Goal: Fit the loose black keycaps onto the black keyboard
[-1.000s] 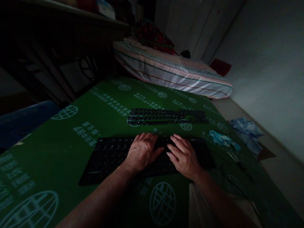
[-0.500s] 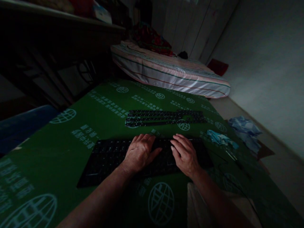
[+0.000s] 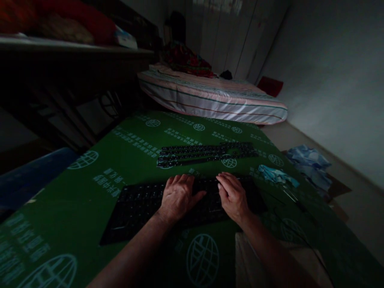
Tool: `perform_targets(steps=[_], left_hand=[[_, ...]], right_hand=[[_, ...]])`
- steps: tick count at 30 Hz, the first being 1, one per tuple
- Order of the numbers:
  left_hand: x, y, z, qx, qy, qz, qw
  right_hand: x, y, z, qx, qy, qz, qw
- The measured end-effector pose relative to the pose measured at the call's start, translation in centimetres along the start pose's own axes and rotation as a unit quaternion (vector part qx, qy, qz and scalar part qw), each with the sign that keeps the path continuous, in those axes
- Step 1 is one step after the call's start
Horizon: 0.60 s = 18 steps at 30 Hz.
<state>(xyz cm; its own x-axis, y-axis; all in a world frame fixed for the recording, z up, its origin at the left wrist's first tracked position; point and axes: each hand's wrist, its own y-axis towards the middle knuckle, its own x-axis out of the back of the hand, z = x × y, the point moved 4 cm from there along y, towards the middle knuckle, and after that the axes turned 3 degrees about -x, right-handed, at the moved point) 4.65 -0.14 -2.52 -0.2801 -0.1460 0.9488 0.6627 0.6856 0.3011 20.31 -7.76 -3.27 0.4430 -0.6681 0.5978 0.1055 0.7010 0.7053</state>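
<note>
A black keyboard (image 3: 135,208) lies across the green table in front of me. My left hand (image 3: 178,196) rests over its middle, palm down, with the thumb stretched out to the right. Over the right half of the board is my right hand (image 3: 234,196). Its fingers are bent and close together, with the tips near the upper key row; anything between them is hidden. Beyond the keyboard, loose black keycaps (image 3: 192,152) lie in rows on the table. Both hands cover part of the keys, and the light is dim.
The green printed tabletop (image 3: 99,216) carries a light blue cloth (image 3: 277,176), a slim tool (image 3: 291,195) and a beige cloth (image 3: 246,256) on the right. A blue chair (image 3: 36,172) stands left. Behind are a bed (image 3: 210,94) and a side table (image 3: 75,46).
The view has tilted up slightly, so everything sits lower in the picture. My right fingers have drawn closer together; my left hand stays on the keyboard.
</note>
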Motion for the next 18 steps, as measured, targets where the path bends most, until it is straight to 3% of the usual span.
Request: perform_targets(steps=[7, 18], left_hand=[[0.2, 0.1, -0.3, 0.004, 0.015, 0.016, 1.0], [1.1, 0.9, -0.6, 0.012, 0.009, 0.068, 0.998]], right_hand=[[0.1, 0.0, -0.2, -0.017, 0.025, -0.018, 0.999], [0.5, -0.3, -1.8, -0.12, 0.092, -0.089, 0.985]])
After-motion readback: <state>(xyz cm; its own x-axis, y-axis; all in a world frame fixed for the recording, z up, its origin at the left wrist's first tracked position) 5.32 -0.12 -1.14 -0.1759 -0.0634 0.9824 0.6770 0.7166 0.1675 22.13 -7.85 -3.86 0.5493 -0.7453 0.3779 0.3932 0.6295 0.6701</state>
